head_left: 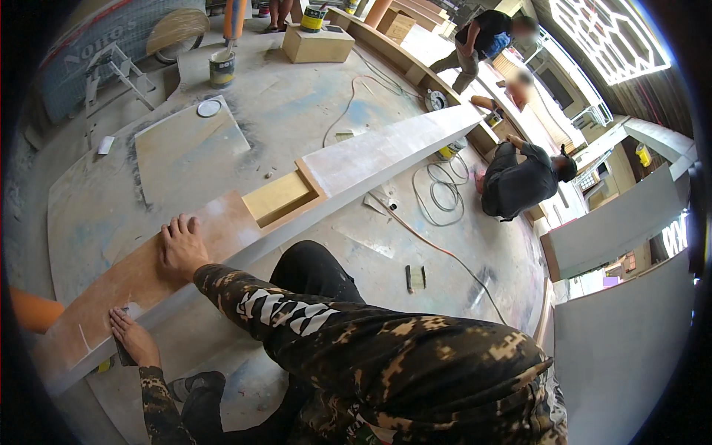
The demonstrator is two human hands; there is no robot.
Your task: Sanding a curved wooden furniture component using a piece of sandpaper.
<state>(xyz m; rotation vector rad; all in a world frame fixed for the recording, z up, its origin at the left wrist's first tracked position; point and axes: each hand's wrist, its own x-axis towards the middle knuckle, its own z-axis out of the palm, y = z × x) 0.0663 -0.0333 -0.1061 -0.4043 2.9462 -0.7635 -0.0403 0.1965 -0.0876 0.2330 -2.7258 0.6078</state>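
At the left end of the long board [226, 222], just beside an orange tube [33, 310], the top is mostly brown with one thin white streak, so that stretch looks least covered. Next along, your left hand [135, 339] lies over the board's near edge, fingers close together, seemingly holding a dark object [124, 354] too hidden to identify. Further along the board, your right hand [184, 248] rests palm-down on its top, fingers spread, gripping nothing. Past that, the board turns from brown to patchy white before its open slot [285, 196], which shows yellowish inside. The board's right part is nearly all white and seems furthest along; the brown stretch appears to be what is left, though whether the white is finished cannot be told.
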